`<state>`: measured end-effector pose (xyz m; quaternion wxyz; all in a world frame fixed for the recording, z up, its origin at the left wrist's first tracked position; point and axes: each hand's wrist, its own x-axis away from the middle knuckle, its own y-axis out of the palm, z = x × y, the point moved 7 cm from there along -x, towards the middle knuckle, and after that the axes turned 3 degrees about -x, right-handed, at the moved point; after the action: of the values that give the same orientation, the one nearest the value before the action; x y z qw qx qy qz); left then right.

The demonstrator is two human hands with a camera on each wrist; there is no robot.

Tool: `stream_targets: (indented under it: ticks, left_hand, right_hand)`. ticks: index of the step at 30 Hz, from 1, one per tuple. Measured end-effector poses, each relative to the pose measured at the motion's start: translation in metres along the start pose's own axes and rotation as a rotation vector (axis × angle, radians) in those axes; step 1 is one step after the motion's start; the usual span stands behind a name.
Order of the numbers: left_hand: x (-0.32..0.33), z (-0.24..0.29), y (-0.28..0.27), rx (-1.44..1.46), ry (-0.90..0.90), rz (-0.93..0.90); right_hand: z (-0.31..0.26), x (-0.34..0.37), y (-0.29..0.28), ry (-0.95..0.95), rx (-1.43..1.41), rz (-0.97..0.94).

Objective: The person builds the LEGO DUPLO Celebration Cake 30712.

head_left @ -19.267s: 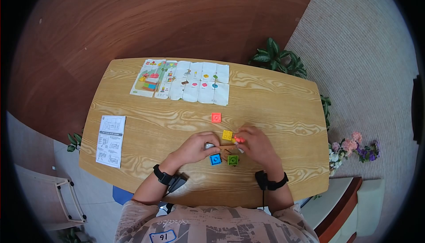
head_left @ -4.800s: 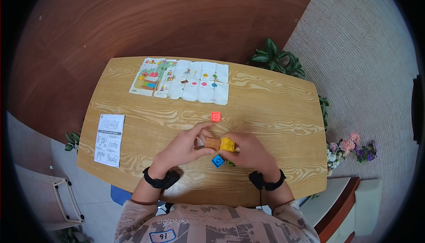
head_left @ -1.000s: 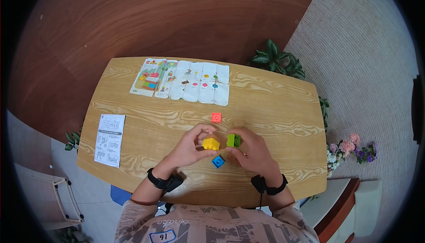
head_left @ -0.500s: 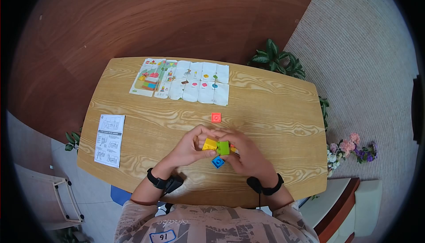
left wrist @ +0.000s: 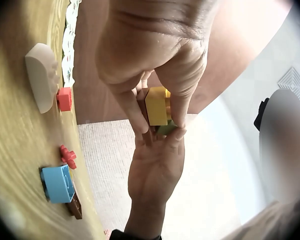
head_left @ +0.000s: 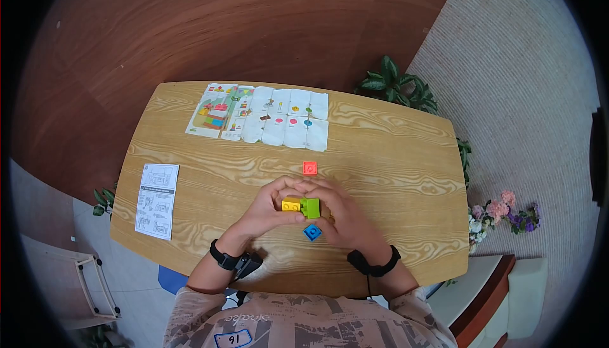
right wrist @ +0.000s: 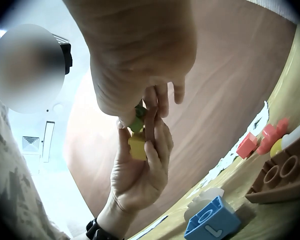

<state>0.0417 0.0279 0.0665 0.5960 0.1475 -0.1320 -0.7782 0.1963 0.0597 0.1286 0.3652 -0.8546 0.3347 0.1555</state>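
Note:
Over the middle of the table, my left hand [head_left: 269,207] grips a yellow toy building brick [head_left: 291,204] together with a flat brown plate [left wrist: 143,102]. From the other side my right hand [head_left: 339,218] pinches a green brick [head_left: 311,207]. The green brick sits right beside the yellow one, along the same brown plate [right wrist: 150,122]. Fingers of both hands hide much of this plate. Below the hands a blue brick [head_left: 312,232] lies on the table, and beyond them lies a coral-red brick [head_left: 309,168].
The right wrist view shows a second brown plate [right wrist: 285,170] and a red flower-shaped piece [right wrist: 275,135] on the table. A rounded white piece [left wrist: 41,77] appears in the left wrist view. Picture instructions [head_left: 273,116] lie at the back, a printed sheet [head_left: 157,201] at the left.
Earlier the yellow and green bricks lay on the table. In the last second my right hand has brought the green brick leftward against the yellow one. Blue and red bricks have stayed put.

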Motion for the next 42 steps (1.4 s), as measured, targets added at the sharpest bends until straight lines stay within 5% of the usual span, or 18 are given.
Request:
stream_targets:
  ticks: [13, 42]
  left_hand:
    - [0.002, -0.005, -0.005, -0.019, -0.011, -0.003]
    - [0.001, -0.001, -0.010, -0.148, 0.064, 0.113]
  right_hand:
    - [-0.001, 0.016, -0.017, -0.123, 0.185, 0.132]
    - [-0.002, 0.009, -0.009, 0.006, 0.290, 0.020]
